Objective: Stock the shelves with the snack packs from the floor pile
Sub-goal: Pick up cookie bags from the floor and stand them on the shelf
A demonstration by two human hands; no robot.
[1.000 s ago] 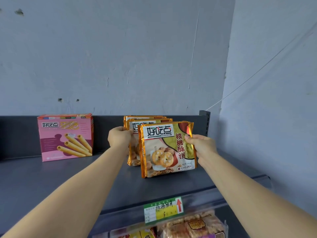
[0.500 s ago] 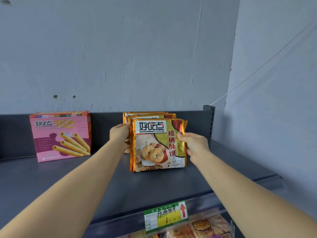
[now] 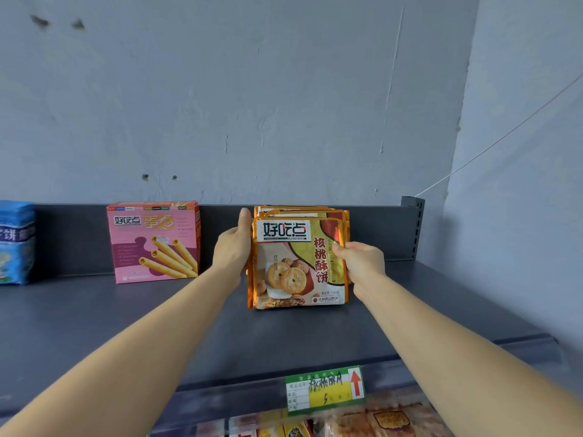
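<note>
A gold walnut-cookie pack [image 3: 293, 263] stands upright on the dark grey top shelf [image 3: 126, 323], at the front of a row of like packs [image 3: 303, 211] behind it. My right hand [image 3: 362, 263] pinches the front pack's right edge with thumb and fingers. My left hand [image 3: 235, 247] lies flat against the left side of the row, fingers straight and pointing up. The packs behind are mostly hidden by the front one.
A pink egg-roll box [image 3: 154, 241] stands left of the row, and a blue pack [image 3: 15, 241] at the far left edge. A green and yellow price tag [image 3: 325, 389] hangs on the shelf's front rail. More snack packs [image 3: 378, 417] fill the shelf below. A wall closes the right side.
The front pack has moved back and left into line with the row behind it. My left hand has straightened against the row's side. The view has shifted right, showing the blue pack.
</note>
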